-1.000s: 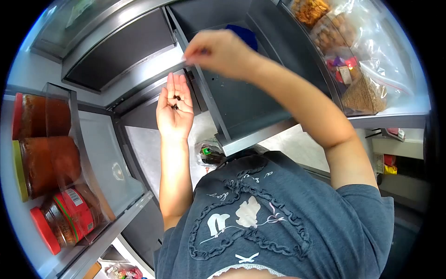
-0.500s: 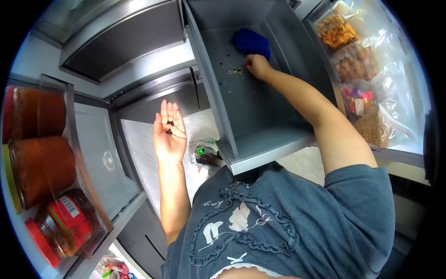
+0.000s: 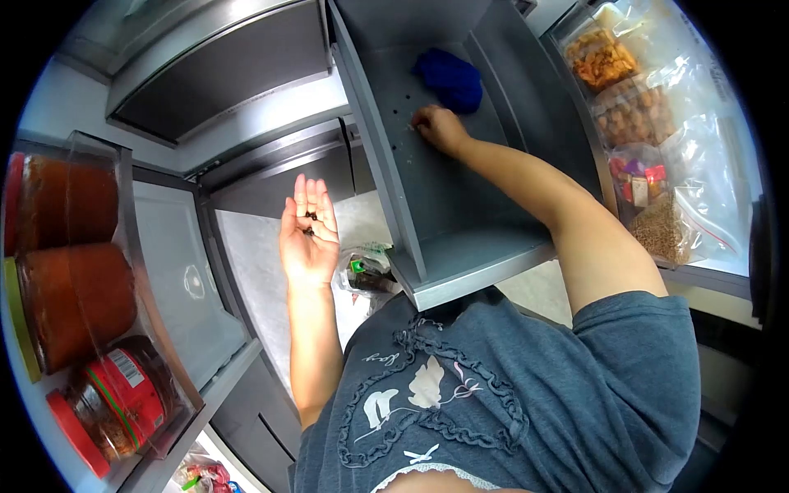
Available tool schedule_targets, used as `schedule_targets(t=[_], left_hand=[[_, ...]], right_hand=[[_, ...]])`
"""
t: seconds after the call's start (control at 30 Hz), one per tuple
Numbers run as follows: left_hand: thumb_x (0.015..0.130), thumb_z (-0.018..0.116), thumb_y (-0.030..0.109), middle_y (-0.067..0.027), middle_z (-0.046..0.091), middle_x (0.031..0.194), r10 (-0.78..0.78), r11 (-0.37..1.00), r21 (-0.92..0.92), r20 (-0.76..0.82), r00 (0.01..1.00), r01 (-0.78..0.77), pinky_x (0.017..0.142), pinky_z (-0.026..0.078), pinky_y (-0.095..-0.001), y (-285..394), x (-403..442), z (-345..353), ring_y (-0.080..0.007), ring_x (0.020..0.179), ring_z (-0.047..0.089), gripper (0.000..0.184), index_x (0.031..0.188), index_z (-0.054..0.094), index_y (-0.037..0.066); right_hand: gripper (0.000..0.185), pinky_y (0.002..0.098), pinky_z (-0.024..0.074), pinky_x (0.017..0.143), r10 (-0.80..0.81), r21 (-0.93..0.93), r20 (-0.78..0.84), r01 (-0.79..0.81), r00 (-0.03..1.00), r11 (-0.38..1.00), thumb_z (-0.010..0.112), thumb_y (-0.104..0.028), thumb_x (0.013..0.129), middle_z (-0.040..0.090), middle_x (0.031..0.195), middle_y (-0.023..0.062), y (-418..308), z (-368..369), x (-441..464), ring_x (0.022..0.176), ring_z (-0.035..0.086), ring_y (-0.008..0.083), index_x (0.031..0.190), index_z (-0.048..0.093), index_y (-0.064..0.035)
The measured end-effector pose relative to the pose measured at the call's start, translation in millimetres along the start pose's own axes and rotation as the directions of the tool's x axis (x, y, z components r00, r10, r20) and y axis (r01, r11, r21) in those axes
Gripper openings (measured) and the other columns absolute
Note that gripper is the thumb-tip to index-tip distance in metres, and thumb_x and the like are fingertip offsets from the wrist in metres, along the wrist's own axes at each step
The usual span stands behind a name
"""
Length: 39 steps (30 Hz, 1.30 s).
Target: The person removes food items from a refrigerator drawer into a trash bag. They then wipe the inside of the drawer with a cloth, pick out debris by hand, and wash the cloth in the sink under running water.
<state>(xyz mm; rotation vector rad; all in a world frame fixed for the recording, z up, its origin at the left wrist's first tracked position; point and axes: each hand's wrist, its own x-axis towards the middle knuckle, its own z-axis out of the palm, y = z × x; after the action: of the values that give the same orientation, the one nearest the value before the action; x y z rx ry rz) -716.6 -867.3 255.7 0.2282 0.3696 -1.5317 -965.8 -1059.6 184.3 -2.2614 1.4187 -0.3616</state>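
Observation:
My left hand [image 3: 311, 246] is held palm up beside the drawer, fingers stretched out, with several small black bean-like bits [image 3: 310, 231] resting on the palm and fingers. My right hand [image 3: 442, 131] reaches into the grey drawer [image 3: 460, 205], fingertips pinched together at its floor over a patch of pale crumbs. Whatever is between those fingertips is hidden. A few black bits [image 3: 394, 111] lie loose left of the right hand. Just beyond it sits a crumpled blue cloth [image 3: 450, 80].
Jars of reddish-brown food [image 3: 78, 304] and a red-lidded jar [image 3: 119, 398] fill the left door shelf. Bagged nuts and grains [image 3: 633, 111] line the right door shelf. A plastic bag [image 3: 364, 269] lies below, beside the drawer's front corner.
My right hand has moved left and slightly nearer along the drawer floor, now covering most of the crumbs. My left hand has shifted slightly right, still carrying the black bits.

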Motion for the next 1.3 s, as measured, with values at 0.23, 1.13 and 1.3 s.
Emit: schedule_targets(t=[0.23, 1.13, 1.3], left_hand=[[0.093, 0.036, 0.017, -0.0086, 0.054, 0.111, -0.015, 0.999, 0.033, 0.017, 1.000, 0.014, 0.093, 0.044, -0.0326, 0, 2, 6, -0.0201, 0.109, 0.050, 0.031, 0.118, 0.045, 0.001], [0.094, 0.029, 0.023, -0.0102, 0.055, 0.102, -0.273, 0.961, 0.103, 0.483, 0.832, 0.255, 0.084, 0.046, -0.0278, -18, 64, 45, -0.0169, 0.093, 0.054, 0.037, 0.119, 0.041, -0.002], [0.093, 0.032, 0.020, -0.0132, 0.053, 0.106, -0.104, 0.991, 0.100, 0.187, 0.977, 0.087, 0.089, 0.044, -0.0317, -21, 53, 61, -0.0212, 0.100, 0.052, 0.036, 0.117, 0.042, -0.004]], right_hand=[[0.017, 0.0345, 0.0469, 0.072, 0.118, -0.054, 0.015, -0.117, 0.993, 0.992, 0.058, -0.006, 0.067, 0.063, 0.083, 0.0133, -9, -9, 9, 0.079, 0.060, 0.0278, 0.083, 0.063, -0.0047], [0.009, 0.0257, 0.0467, 0.065, -0.613, 0.164, 0.053, 0.598, 0.788, 0.784, 0.059, -0.006, 0.075, 0.061, 0.076, 0.0074, -208, -99, -20, 0.071, 0.059, 0.0183, 0.082, 0.062, -0.0032], [0.013, 0.0238, 0.0458, 0.067, -0.442, 0.392, 0.102, 0.372, 0.891, 0.841, 0.060, -0.005, 0.075, 0.062, 0.078, 0.0049, -209, -119, -6, 0.072, 0.057, 0.0105, 0.087, 0.063, -0.0018]])
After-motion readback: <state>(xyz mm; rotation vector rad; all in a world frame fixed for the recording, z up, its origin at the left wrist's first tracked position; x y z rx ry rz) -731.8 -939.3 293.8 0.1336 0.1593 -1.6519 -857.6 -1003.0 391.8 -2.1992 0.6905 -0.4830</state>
